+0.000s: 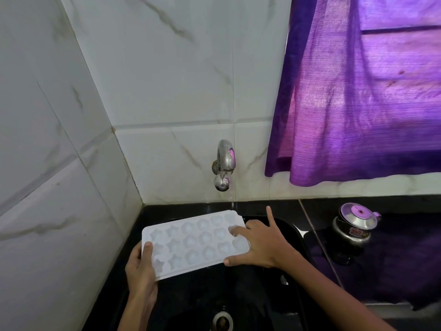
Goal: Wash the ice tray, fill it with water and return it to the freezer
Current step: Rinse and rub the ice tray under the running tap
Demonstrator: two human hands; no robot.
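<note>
Walls: white marble-look tiles [167, 68] with grey veins, meeting in a corner to the left of the tap; grout lines darkened near the counter.
Tap: a chrome tap [224, 163] set in the back wall, catching a purple tint.
Window: on the right, behind a purple curtain [358, 103]; a dark crossbar shows through the cloth.
Light: daylight glows through the curtain, pink and violet; the rest of the room is dim.
Sill: a pale ledge [358, 185] runs under the curtain's hem.
Counter: glossy black stone [405, 247], mirroring the purple.
Sink: black basin [250, 295], with a metal drain [223, 320] at the bottom.
Pot: a small lidded steel pot [355, 225] stands on the counter at right.
</note>
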